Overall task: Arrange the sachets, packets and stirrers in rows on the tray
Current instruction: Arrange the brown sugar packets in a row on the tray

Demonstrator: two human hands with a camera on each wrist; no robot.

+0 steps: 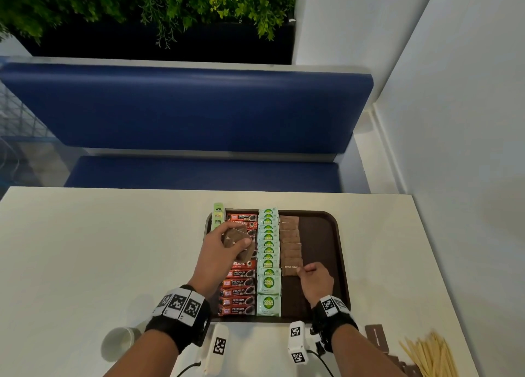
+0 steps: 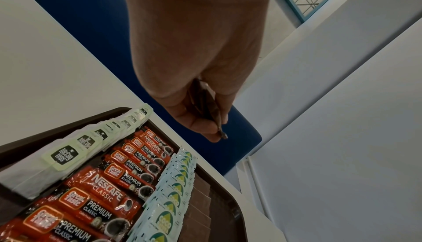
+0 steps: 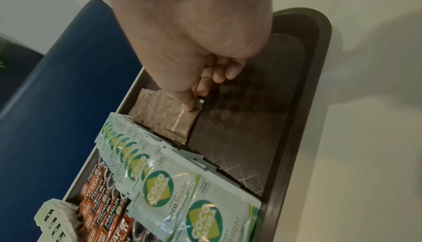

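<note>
A dark brown tray (image 1: 339, 251) holds four rows: green-tagged tea bags (image 1: 219, 214), red coffee packets (image 1: 238, 291), pale green coco sugar sachets (image 1: 268, 266) and brown sugar sachets (image 1: 290, 239). My left hand (image 1: 233, 241) hovers over the coffee row and grips a small stack of brown sachets (image 1: 240, 233), seen edge-on as the stack (image 2: 212, 110) between thumb and fingers (image 2: 200, 123). My right hand (image 1: 303, 271) pinches the right edge of the nearest brown sugar sachet (image 1: 289, 270), which lies at the near end of its row. The right wrist view shows that sachet (image 3: 180, 124) flat on the tray under my thumb.
The tray's right strip (image 1: 321, 243) is bare floor. Wooden stirrers (image 1: 429, 356) and loose brown sachets (image 1: 376, 338) lie on the white table at the near right. A paper cup (image 1: 119, 342) stands near left. A blue bench (image 1: 184, 106) is beyond the table.
</note>
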